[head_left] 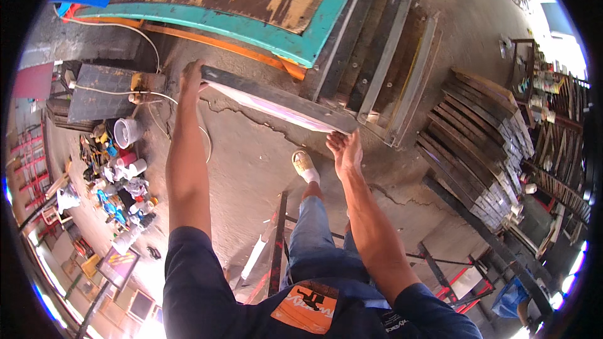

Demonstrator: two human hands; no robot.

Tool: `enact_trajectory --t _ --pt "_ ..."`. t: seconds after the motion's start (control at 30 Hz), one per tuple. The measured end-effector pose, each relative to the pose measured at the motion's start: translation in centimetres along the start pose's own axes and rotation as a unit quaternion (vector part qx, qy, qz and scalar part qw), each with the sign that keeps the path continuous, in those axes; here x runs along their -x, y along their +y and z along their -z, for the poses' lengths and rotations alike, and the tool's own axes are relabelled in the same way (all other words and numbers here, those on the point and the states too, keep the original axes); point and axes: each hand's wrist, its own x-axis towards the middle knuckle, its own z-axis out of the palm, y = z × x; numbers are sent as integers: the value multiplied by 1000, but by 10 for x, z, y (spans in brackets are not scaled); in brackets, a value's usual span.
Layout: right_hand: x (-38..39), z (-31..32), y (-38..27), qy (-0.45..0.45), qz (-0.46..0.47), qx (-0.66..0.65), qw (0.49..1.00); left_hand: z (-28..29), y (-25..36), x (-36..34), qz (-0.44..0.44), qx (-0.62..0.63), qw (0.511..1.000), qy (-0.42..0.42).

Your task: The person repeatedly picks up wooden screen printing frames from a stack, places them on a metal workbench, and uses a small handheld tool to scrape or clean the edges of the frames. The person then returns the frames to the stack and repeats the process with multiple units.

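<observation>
A long framed panel (276, 100), its dark grey edge toward me and a pale pink-white face showing beneath, is held out at arm's length. My left hand (192, 76) is closed on its left end. At the other end, my right hand (345, 149) grips the near corner with bent fingers. The panel slants down to the right, above the concrete floor. Just beyond it stands a table with a turquoise rim (251, 32) and a worn, paint-streaked wooden top. The panel's far side is hidden.
Slatted dark frames (377, 50) lie right of the table. Farther right sits a stack of frames (477, 144). Buckets, bottles and rags crowd the left floor around a white bucket (127, 132). A pale cable (182, 102) crosses the floor. Metal stands (277, 245) flank my legs.
</observation>
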Motion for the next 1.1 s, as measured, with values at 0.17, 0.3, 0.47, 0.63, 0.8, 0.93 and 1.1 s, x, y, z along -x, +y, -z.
enact_trajectory --t 0.17,0.3,0.47,0.63,0.8,0.93,1.1 --pt "13 28 0 -85 -57 88 991 71 -96 -60 -281 -169 938 -110" --pt "53 106 -51 -90 73 535 837 12 -142 2 -82 130 988 -27" --pt "85 267 -166 25 174 517 838 -21 -238 127 177 2 983 56" --pt "93 380 -425 120 336 379 854 -56 -327 320 213 -176 945 -178" --pt "-41 442 -705 275 393 508 716 -209 -299 460 285 -250 909 -172" --pt "-190 520 -803 369 335 643 582 -320 -243 460 255 -245 920 -166" --pt "-256 487 -824 311 86 801 504 -391 -192 467 254 -241 927 -135"
